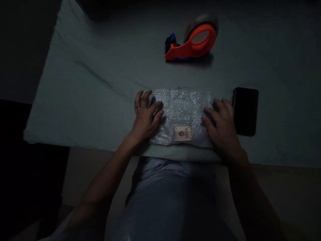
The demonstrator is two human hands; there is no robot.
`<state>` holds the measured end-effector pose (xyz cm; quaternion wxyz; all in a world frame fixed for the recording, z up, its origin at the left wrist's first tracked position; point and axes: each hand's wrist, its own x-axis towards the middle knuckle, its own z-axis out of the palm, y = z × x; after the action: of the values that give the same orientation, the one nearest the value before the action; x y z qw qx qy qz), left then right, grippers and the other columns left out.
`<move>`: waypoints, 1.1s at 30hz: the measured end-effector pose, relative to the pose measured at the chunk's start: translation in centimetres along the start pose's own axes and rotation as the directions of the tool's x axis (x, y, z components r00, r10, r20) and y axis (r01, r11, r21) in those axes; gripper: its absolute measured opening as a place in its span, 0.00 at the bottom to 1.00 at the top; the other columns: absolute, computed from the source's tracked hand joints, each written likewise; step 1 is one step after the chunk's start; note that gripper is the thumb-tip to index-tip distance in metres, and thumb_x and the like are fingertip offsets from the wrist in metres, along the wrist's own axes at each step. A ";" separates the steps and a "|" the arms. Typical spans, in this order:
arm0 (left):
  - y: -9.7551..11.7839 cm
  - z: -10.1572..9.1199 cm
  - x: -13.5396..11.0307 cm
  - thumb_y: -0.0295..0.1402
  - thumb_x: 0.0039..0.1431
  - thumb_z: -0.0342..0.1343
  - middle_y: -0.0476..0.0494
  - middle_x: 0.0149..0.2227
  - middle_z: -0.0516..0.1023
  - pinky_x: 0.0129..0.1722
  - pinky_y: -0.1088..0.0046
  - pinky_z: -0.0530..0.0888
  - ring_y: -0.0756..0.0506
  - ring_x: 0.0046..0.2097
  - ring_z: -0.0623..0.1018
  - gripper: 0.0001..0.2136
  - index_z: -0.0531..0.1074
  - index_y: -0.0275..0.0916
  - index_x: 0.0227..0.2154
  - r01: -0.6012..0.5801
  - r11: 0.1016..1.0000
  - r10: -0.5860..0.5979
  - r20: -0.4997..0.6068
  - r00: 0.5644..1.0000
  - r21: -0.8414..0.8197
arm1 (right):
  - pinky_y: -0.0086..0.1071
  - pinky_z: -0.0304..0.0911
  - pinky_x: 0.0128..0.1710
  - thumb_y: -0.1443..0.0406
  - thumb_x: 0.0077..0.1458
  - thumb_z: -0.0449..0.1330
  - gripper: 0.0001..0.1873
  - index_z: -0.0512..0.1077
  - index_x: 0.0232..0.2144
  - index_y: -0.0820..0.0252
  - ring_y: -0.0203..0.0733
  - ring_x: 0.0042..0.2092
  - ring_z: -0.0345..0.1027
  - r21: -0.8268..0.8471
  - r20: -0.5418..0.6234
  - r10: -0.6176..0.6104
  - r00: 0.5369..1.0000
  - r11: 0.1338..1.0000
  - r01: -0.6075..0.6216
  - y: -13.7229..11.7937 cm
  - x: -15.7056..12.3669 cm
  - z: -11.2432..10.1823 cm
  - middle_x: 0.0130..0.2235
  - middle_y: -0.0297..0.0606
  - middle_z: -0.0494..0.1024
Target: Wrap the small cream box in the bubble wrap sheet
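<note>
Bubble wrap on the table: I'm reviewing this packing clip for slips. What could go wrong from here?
1. The small box sits at the near edge of the bubble wrap, close to the edge of the table; a tug might drop it off.
2. The right hand lies right beside the phone; a sideways move could knock it.
3. The tape dispenser lies far back; reaching for it would lift the right or left hand off the wrap, which may shift.

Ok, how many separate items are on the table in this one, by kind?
Bubble wrap sheet: 1, with the left hand and right hand flat on its ends
Small labelled pack: 1, at the wrap's near edge
Orange tape dispenser: 1
Black phone: 1
Total: 4
</note>
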<state>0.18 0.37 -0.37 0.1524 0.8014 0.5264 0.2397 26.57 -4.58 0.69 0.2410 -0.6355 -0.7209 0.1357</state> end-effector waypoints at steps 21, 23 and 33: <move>8.4 -2.5 -8.8 0.32 0.63 0.53 0.35 0.51 0.74 0.53 0.64 0.74 0.41 0.54 0.73 0.15 0.69 0.32 0.50 -0.348 0.912 0.407 0.372 0.834 -0.217 | 0.46 0.66 0.43 0.66 0.55 0.58 0.05 0.74 0.31 0.55 0.48 0.44 0.69 -0.028 0.196 -0.235 0.952 0.969 0.245 -1.5 -9.3 -1.9 0.42 0.42 0.76; 8.9 -1.9 -8.7 0.35 0.63 0.52 0.34 0.59 0.68 0.58 0.58 0.70 0.36 0.61 0.67 0.17 0.67 0.33 0.53 -0.398 0.904 0.422 0.458 0.782 -0.154 | 0.47 0.67 0.44 0.68 0.56 0.56 0.05 0.73 0.34 0.56 0.48 0.45 0.70 0.013 0.165 -0.235 0.958 0.972 0.236 -2.0 -7.9 -2.2 0.42 0.42 0.77; 8.2 -0.3 -9.5 0.30 0.67 0.45 0.35 0.65 0.59 0.63 0.51 0.60 0.36 0.67 0.57 0.19 0.60 0.39 0.60 -0.450 0.891 0.408 0.537 0.739 -0.058 | 0.46 0.67 0.50 0.70 0.56 0.56 0.09 0.67 0.41 0.54 0.47 0.53 0.69 0.274 0.092 -0.246 0.965 0.938 0.213 -4.6 -2.4 0.5 0.49 0.44 0.75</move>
<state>3.21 -11.63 1.87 0.2031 0.9403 0.2725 0.0151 22.56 -7.60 2.18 0.2913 -0.4996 -0.7797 0.2401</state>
